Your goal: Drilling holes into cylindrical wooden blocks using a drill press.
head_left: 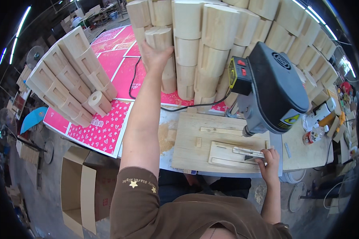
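Note:
My left hand reaches far forward with its fingers and thumb wrapped round a pale wooden block. That block has a rounded side and tops a short column that stands against the taller stacks. Over at the right, my right hand is closed at the end of a wooden jig fixed on a flat board. A narrow strip and a small dark piece lie at its fingertips; what exactly the fingers grip is hidden. Above the jig hangs the chuck of a dark grey drill press.
Tall stacks of wooden blocks line the back. A separate stack with slotted faces stands left on pink patterned sheeting. A black cable crosses the table. An open cardboard box sits below; bottles stand right.

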`<action>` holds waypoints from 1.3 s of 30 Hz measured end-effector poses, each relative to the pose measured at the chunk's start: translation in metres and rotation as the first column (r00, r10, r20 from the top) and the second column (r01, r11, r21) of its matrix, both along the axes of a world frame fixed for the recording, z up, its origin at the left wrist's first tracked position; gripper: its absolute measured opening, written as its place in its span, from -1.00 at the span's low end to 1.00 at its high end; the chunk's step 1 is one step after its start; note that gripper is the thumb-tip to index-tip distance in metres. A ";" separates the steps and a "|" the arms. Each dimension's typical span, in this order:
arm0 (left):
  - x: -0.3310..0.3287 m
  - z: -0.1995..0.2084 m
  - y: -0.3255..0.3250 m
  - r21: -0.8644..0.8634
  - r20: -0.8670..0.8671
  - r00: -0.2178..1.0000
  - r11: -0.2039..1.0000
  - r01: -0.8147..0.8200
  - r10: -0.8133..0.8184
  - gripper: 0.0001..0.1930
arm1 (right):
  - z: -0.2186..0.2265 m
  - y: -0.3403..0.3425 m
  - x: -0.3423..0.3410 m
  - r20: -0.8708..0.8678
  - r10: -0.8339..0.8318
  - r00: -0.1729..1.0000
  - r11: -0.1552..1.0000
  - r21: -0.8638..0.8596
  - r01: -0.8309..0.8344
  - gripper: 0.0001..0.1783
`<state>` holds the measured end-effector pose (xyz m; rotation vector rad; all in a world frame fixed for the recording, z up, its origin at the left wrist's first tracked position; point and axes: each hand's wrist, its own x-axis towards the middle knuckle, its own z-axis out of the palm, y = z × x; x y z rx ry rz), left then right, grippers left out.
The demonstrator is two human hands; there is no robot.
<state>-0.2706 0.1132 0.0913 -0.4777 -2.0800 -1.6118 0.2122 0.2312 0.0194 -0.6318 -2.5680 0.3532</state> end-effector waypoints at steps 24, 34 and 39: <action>0.273 -0.047 -0.084 -0.633 0.451 0.602 0.240 0.736 -0.659 -0.24 | -0.013 0.027 0.005 -0.005 0.197 0.980 0.980 0.035 -0.197 -0.64; 0.258 -0.054 -0.067 -0.611 0.487 0.468 0.095 0.786 -0.737 -0.17 | -0.015 0.027 0.012 -0.018 0.213 0.977 0.976 0.059 -0.212 -0.66; 0.261 -0.057 -0.048 -0.629 0.500 0.383 -0.022 0.777 -0.776 -0.19 | -0.015 0.021 0.009 0.010 0.208 0.978 0.976 0.064 -0.208 -0.66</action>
